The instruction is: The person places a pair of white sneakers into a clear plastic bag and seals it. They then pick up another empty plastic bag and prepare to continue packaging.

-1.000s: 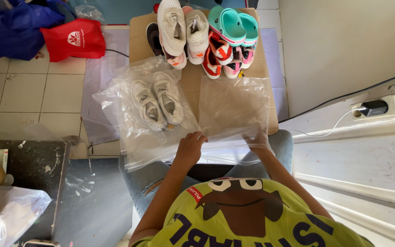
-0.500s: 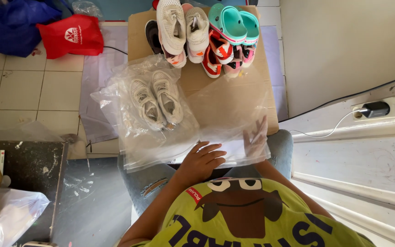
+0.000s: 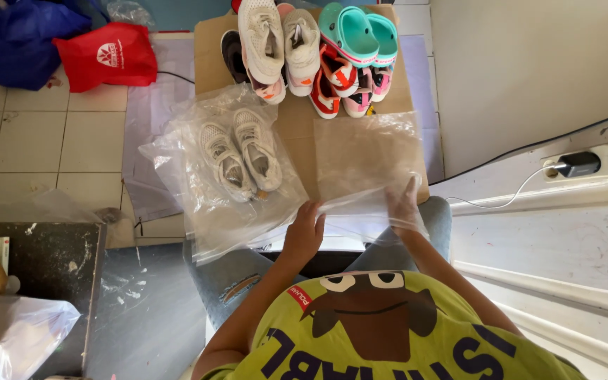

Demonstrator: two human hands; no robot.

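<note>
- Your left hand [image 3: 305, 229]: fingers curled on near edge of the empty clear bag [image 3: 367, 165], pinching the plastic.
- Your right hand [image 3: 404, 207]: inside/under the bag mouth, seen thru the film, fingers spread flat.
- Empty bag lies on the cardboard sheet [image 3: 297, 119], just past your knees, right of the bagged pair.
- Pair of pale grey sneakers [image 3: 241, 151] already in another clear bag [image 3: 205, 204], touching yours on the left.
- Far end of cardboard: white sneakers [image 3: 276, 42], teal clogs [image 3: 360, 32], red/pink shoes [image 3: 339, 88].
- Red bag [image 3: 110, 56] on floor tiles, upper left.
</note>
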